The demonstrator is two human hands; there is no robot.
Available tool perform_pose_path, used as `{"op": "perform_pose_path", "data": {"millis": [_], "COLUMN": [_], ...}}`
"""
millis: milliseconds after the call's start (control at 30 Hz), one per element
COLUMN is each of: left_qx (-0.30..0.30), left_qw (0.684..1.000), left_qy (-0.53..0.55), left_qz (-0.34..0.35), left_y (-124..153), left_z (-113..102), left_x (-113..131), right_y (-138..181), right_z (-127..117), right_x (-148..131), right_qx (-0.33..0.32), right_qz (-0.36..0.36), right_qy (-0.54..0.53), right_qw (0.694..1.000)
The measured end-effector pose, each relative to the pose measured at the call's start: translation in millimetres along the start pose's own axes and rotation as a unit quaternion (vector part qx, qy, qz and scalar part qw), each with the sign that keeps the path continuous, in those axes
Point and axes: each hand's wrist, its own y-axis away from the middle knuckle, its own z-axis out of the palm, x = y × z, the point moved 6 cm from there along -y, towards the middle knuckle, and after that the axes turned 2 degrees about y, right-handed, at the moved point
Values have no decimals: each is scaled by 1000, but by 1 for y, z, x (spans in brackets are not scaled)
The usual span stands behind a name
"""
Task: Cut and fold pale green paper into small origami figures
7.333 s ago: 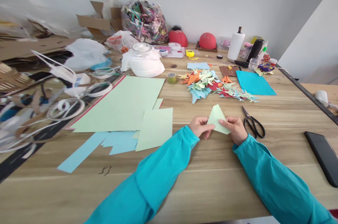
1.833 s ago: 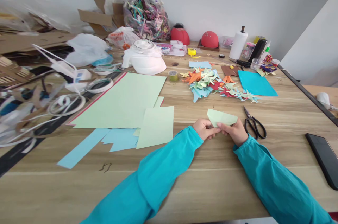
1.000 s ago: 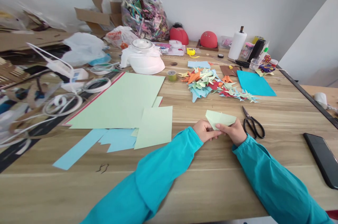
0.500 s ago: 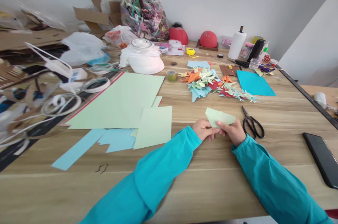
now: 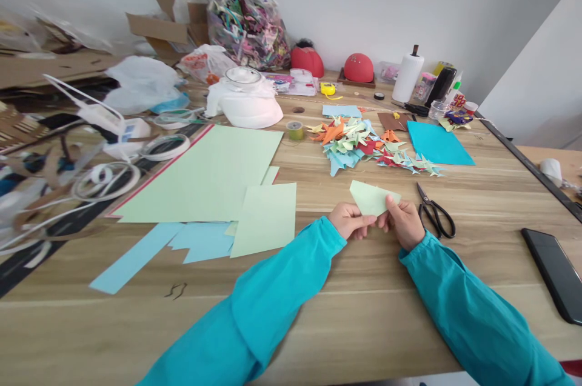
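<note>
A folded piece of light green paper (image 5: 371, 197) is held up between my two hands, above the wooden table. My left hand (image 5: 349, 220) pinches its lower left edge with the thumb in front. My right hand (image 5: 404, 221) grips its right part, thumb pressed on the front face. The fingers behind the paper are partly hidden. Just right of my right hand lie black-handled scissors (image 5: 435, 215), their blades pointing away from me. Beyond the paper is a pile of folded paper cranes (image 5: 354, 140) in green, blue, orange and red.
Large green sheets (image 5: 204, 174), a smaller green sheet (image 5: 268, 216) and blue paper pieces (image 5: 136, 259) lie to the left. A phone (image 5: 555, 274) rests at the right edge. Farther back are a thread spool (image 5: 295, 130), a turquoise sheet (image 5: 440, 143) and a yellow tape measure (image 5: 327, 89).
The green paper has shifted slightly left and tilted. My right thumb has moved up and to the right along it, and the hands are a little farther apart.
</note>
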Motion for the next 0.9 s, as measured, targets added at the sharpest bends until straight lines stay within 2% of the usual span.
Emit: {"op": "perform_pose_path", "data": {"millis": [300, 667, 767, 900], "left_qx": [14, 97, 120, 118], "left_qw": [999, 986, 976, 971], "left_qy": [36, 119, 146, 150], "left_qz": [9, 70, 109, 144], "left_y": [-1, -9, -9, -8], "left_z": [-2, -19, -23, -24], "left_x": [1, -2, 2, 6], "right_y": [0, 3, 4, 3], "right_z": [-2, 4, 8, 7], "right_x": [1, -5, -9, -14], "right_qx": [15, -35, -50, -27], "right_qz": [4, -8, -15, -36], "right_qy": [-11, 36, 61, 15], "right_qw": [1000, 999, 997, 999]}}
